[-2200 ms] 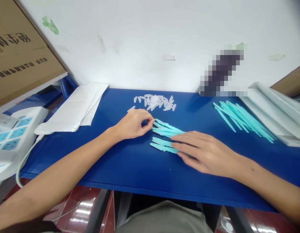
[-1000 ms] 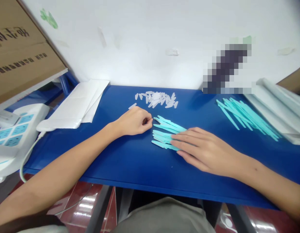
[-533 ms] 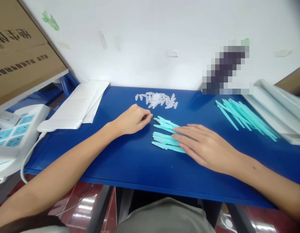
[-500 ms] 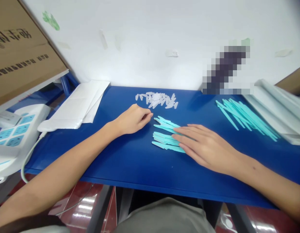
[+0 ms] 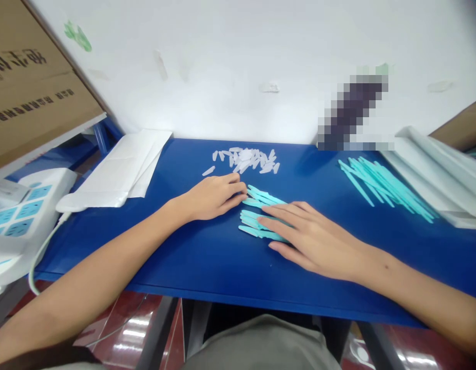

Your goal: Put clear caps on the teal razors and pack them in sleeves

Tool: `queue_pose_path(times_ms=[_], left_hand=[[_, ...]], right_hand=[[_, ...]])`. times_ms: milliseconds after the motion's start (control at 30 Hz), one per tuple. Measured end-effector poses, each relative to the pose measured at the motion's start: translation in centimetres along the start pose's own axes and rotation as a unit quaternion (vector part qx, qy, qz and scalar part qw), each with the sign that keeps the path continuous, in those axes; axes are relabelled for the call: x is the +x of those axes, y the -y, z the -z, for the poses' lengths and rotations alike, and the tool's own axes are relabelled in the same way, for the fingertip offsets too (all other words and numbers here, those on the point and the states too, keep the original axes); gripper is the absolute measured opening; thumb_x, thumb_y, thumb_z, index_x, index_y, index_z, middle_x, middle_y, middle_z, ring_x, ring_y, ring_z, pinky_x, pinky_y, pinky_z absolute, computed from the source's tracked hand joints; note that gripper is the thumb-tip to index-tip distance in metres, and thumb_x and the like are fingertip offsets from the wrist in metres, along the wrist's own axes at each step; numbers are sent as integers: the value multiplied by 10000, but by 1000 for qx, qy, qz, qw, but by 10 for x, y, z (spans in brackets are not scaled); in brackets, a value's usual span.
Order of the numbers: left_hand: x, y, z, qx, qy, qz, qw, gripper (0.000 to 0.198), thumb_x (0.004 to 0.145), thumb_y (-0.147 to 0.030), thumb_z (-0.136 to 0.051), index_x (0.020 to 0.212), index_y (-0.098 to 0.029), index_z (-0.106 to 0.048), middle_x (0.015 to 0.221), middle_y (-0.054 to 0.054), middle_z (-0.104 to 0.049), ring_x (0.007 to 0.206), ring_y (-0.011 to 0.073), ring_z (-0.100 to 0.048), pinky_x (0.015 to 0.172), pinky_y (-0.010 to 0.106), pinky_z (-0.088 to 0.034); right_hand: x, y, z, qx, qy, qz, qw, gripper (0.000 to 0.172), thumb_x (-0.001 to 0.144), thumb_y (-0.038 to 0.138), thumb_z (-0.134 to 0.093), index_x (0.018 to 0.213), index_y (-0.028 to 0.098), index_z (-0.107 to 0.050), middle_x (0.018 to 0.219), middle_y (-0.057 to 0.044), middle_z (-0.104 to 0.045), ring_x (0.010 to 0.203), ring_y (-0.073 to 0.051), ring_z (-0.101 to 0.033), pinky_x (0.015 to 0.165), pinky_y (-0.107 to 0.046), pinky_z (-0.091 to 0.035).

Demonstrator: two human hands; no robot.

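Several slim turquoise eyebrow razors lie side by side on the blue table, blade ends toward the left. Over their handles rests my right hand, fingers stretched out and spread, partly covering them. My left hand is closed, its fingers curled and their tips at the blade end of the uppermost razors; what they pinch, if anything, is hidden. Just beyond that hand one small whitish blade cover lies alone. Further back is a loose pile of similar translucent covers.
To the right lies another bunch of turquoise razors, beside white plastic bags. White packaging sheets and a power strip with its cable are at the left. A cardboard box stands behind them; a white wall closes off the back.
My left hand has come slightly nearer, to the razors' blade ends, uncovering a lone blade cover behind it. My right hand has slid left, further over the razors.
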State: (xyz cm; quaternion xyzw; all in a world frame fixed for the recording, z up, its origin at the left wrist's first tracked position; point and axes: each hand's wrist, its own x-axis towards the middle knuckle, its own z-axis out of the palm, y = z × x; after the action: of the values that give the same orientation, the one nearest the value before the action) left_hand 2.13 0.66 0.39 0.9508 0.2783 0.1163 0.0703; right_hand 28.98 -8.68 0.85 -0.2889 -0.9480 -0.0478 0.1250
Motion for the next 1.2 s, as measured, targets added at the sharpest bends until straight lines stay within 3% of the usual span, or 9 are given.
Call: queue_pose_path(times_ms=[233, 667, 900, 1067, 1200], left_hand=[[0, -5, -1, 13, -16, -11, 1000, 329, 1068, -427, -457, 1081, -176, -669, 980, 57, -609, 798, 175, -607, 713, 275, -432], [-1, -9, 5, -33, 7, -33, 999, 249, 1046, -329, -527, 1035, -177, -724, 967, 53, -613, 815, 166, -626, 735, 270, -463], [-1, -5, 1, 31, -66, -30, 997, 323, 1073, -345, -457, 1145, -155, -708, 970, 72, -620, 823, 179, -601, 722, 289, -441], [-1, -3, -3, 35, -44, -46, 997, 360, 1083, -357, -437, 1142, -169, -738, 965, 65, -592, 803, 166, -585, 732, 284, -446], [-2, -4, -3, 30, -38, -47, 998, 367, 1085, -353, -434, 1152, -170, -744, 958, 61, -584, 800, 162, -584, 728, 282, -444]], right_hand=[[-3, -2, 1, 27, 5, -21, 999, 417, 1040, 337, -504, 1403, 163, -612, 1442, -187, -622, 1280, -337, -617, 982, -524, -541], [-11, -19, 0, -2, -15, -30, 999, 402, 1065, 356, -449, 1314, 134, -673, 1336, -160, -701, 1219, -313, -650, 985, -487, -516], [-11, -21, 3, 17, -24, -10, 1000, 369, 1055, 342, -489, 1309, 151, -677, 1317, -134, -719, 1201, -276, -664, 995, -448, -494], [-11, -26, 2, -12, -49, 1, 999, 371, 1062, 321, -464, 1300, 133, -679, 1349, -132, -704, 1239, -293, -648, 1031, -467, -487], [-10, -30, -1, 5, -22, -15, 1000, 377, 1066, 349, -454, 1316, 173, -674, 1317, -96, -727, 1220, -272, -660, 1010, -435, -509]])
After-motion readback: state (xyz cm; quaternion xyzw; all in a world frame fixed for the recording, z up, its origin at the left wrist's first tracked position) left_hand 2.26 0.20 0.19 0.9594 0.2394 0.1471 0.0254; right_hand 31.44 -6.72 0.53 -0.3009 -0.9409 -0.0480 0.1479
